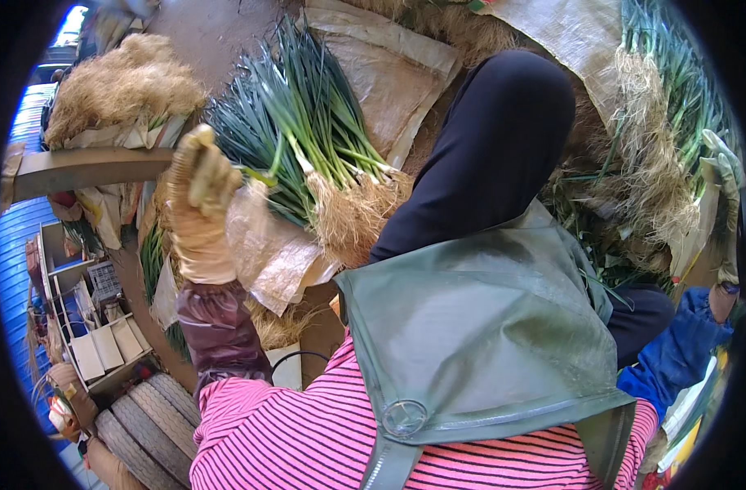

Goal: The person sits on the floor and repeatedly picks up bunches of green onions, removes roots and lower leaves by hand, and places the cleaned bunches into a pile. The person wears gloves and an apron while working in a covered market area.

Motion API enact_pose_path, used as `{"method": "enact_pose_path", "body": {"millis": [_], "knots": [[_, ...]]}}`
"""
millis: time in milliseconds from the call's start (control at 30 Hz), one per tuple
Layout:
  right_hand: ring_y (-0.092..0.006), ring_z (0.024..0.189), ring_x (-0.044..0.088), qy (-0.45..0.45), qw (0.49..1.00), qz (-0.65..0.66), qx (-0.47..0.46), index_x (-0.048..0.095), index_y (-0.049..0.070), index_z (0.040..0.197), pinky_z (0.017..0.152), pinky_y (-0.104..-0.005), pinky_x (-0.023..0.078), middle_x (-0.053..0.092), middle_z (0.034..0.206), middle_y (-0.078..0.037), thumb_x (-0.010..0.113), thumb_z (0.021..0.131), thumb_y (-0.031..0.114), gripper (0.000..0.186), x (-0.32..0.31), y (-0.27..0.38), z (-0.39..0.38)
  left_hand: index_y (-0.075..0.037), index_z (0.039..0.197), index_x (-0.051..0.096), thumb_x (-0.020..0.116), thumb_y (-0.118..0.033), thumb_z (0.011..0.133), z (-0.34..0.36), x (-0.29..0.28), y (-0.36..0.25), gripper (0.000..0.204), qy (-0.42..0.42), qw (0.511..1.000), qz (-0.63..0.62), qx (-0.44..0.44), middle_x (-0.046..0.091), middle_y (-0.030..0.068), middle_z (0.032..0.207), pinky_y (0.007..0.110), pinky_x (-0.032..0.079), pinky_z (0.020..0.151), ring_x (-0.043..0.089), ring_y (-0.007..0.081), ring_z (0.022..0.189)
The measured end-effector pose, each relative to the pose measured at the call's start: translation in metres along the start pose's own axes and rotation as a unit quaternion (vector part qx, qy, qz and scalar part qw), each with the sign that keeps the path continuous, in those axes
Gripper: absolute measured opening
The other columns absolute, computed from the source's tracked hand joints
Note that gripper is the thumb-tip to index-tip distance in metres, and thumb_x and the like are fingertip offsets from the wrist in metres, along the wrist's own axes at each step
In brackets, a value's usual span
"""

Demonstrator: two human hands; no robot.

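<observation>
My left hand (200,208), in a yellowish work glove, is raised to the left of a pile of green onions (320,155). Its fingers are curled in; a thin green stalk shows beside them, but I cannot tell whether they hold it. The onions lie with dark green leaves pointing away and bushy tan roots toward me. At the far right edge, my right hand (726,200), in a pale, dirty glove, has its fingers stretched out. It is beside more green onions (675,98) with long, hanging roots. I see nothing held in it.
Woven sheets (381,65) lie under and behind the onions. A heap of tan roots (128,86) sits at upper left, above a curved brown bar (91,171). Tyres (148,433) and a box of odds and ends (95,318) stand at lower left. A green apron (479,327) covers my lap.
</observation>
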State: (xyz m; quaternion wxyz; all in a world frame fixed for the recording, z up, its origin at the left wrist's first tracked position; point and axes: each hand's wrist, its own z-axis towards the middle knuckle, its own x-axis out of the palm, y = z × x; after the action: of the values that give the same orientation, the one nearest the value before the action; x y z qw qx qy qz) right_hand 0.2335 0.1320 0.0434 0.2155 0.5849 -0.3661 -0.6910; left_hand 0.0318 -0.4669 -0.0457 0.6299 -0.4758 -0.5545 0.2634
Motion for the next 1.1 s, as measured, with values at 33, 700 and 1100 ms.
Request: {"method": "enact_pose_path", "body": {"millis": [33,700,1100], "knots": [[-0.0201,0.098,0.060,0.005,1.000,-0.006,-0.007,0.053,-0.007,0.123,0.087,-0.0297,0.049,0.060,0.117,-0.014,0.048,0.098,0.018,0.036,0.004,0.002,0.001,-0.004,0.111,0.060,0.061,-0.023,0.092,0.003,0.011,-0.009,0.027,0.005,0.999,-0.009,0.031,0.051,-0.0064,0.058,0.018,0.038,0.042,0.039,0.0013,0.042],[-0.0124,0.103,0.061,-0.031,0.996,-0.072,-0.051,0.057,0.007,0.126,0.086,-0.0244,0.051,0.064,0.114,-0.009,0.053,0.096,0.026,0.035,0.012,-0.027,0.026,-0.008,0.097,0.069,0.063,-0.023,0.089,-0.015,-0.035,0.127,0.018,-0.034,0.880,0.385,-0.276,0.059,-0.0041,0.064,0.017,0.030,0.034,0.042,0.0034,0.040],[-0.0139,0.116,0.052,0.014,0.999,-0.043,0.020,0.054,0.004,0.128,0.103,-0.0270,0.037,0.055,0.128,-0.008,0.050,0.097,0.024,0.037,0.016,-0.017,-0.010,-0.011,0.093,0.067,0.063,-0.033,0.080,0.090,-0.101,0.198,0.026,0.106,0.502,0.846,-0.147,0.068,0.0128,0.089,0.039,0.050,0.074,0.065,0.0314,0.087]]}}
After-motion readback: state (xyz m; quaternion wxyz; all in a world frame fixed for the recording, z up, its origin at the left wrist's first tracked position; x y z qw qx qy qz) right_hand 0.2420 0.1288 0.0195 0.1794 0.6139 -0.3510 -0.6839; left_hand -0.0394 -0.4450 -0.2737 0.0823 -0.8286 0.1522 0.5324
